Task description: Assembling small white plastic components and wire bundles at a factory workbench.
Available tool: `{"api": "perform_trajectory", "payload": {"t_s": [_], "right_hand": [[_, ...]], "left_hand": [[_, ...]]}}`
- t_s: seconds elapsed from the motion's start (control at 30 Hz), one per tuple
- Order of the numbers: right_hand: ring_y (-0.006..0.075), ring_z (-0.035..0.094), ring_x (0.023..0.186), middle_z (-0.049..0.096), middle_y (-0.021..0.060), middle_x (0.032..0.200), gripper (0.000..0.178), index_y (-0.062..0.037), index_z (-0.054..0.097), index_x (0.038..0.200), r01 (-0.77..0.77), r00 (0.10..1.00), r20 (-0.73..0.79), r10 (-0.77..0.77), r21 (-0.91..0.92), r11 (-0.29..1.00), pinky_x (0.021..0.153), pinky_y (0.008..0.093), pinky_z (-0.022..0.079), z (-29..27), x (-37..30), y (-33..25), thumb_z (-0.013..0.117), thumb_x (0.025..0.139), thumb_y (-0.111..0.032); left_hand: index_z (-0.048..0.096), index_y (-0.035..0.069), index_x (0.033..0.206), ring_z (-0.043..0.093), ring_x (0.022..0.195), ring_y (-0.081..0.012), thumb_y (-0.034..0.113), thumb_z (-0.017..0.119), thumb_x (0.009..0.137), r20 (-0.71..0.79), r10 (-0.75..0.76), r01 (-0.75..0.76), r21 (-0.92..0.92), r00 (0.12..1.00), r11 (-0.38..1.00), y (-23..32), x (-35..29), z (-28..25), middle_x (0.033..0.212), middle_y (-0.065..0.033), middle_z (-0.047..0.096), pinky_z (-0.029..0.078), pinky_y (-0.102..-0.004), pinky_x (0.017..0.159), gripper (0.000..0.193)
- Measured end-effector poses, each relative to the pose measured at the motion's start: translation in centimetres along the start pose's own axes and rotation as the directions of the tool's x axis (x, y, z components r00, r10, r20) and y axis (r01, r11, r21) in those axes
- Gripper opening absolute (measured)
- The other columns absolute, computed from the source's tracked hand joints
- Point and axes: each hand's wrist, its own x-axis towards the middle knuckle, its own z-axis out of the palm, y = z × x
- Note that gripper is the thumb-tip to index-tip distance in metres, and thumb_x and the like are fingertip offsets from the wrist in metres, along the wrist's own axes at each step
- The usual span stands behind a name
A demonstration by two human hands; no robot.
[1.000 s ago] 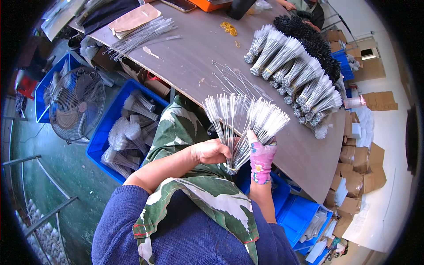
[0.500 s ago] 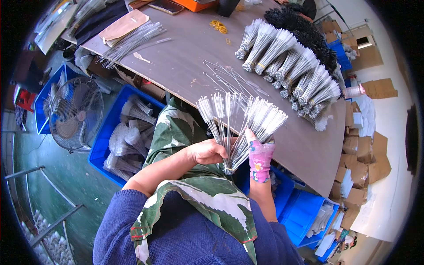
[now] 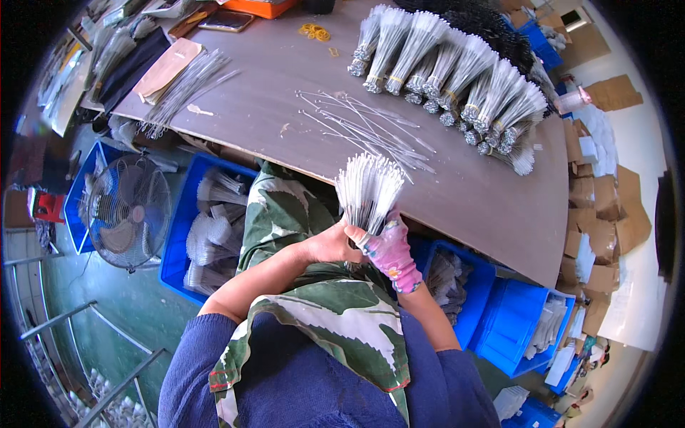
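Note:
Over my lap, at the table's near edge, I hold a bundle of thin white-bristled wire brushes (image 3: 369, 187), bristle ends up. My bare left hand (image 3: 334, 244) wraps the stems from the left. From the right, my right hand (image 3: 390, 250), in a pink flowered glove with bare fingertips, closes round the same bundle. The lower ends are mostly hidden by my hands. Just beyond the bundle, several loose wire brushes (image 3: 364, 128) lie spread on the brown table (image 3: 264, 103). Farther right stand rows of tied brush bundles (image 3: 457, 78).
Black bristly brushes (image 3: 492, 28) lie behind the tied bundles. At the far left are loose wires (image 3: 187, 89), brown paper (image 3: 169, 68) and a phone (image 3: 227, 21); yellow rubber bands (image 3: 314, 31) lie far centre. Blue bins (image 3: 175, 250) flank my legs. A fan (image 3: 128, 212) stands left.
The fanned-out brushes are now gathered into a tight upright bundle. My right hand has moved left and closed round it beside my left hand. The view has shifted slightly.

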Motion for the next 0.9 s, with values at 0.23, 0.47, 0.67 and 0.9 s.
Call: {"api": "perform_trajectory", "payload": {"t_s": [0.23,0.47,0.67,0.9], "right_hand": [[0.0361,0.053,0.101,0.055,0.0209,0.108,0.071,0.0011,0.045,0.119,0.326,0.944,0.187,-0.271,-0.645,0.691,0.08,0.0434,0.046,2.0,-0.1,1.0,0.07,0.071,-0.044],[0.0328,0.052,0.099,0.052,0.016,0.114,0.07,-0.0017,0.046,0.119,0.373,0.927,0.344,-0.149,-0.814,0.444,0.076,0.042,0.048,1.9,-0.1,-2.6,0.07,0.069,-0.044],[0.034,0.056,0.098,0.057,0.016,0.105,0.037,-0.0048,0.053,0.113,0.382,0.9,0.436,-0.01,-0.777,0.5,0.081,0.0412,0.047,-0.1,0.3,-3.8,0.058,0.077,-0.012],[0.0335,0.06,0.085,0.062,0.0157,0.095,0.023,-0.008,0.06,0.104,0.134,0.927,0.36,0.103,-0.574,0.808,0.079,0.0377,0.048,-2.2,0.7,-3.8,0.05,0.083,-0.009]], "left_hand": [[0.049,0.004,0.123,0.047,0.116,-0.0193,0.004,0.066,0.076,-0.449,0.149,-0.067,0.194,0.881,0.979,-3.3,-0.9,-0.6,0.121,-0.0079,0.053,0.035,-0.0352,0.101,0.05],[0.058,0.007,0.113,0.051,0.11,-0.025,0.01,0.06,0.078,-0.411,0.236,0.07,0.606,0.881,0.793,-5.6,-1.9,-2.2,0.116,-0.0115,0.057,0.037,-0.038,0.096,0.036],[0.057,0.002,0.114,0.054,0.108,-0.0183,-0.004,0.054,0.081,-0.393,0.393,-0.149,0.524,0.831,0.839,-4.6,-1.9,-1.6,0.113,-0.0087,0.059,0.042,-0.0313,0.094,0.033],[0.053,0.002,0.119,0.052,0.111,-0.0235,0.0,0.054,0.08,-0.26,0.392,-0.129,0.668,0.883,0.733,-4.6,-1.9,-1.9,0.119,-0.0111,0.055,0.039,-0.0336,0.098,0.039]]}}
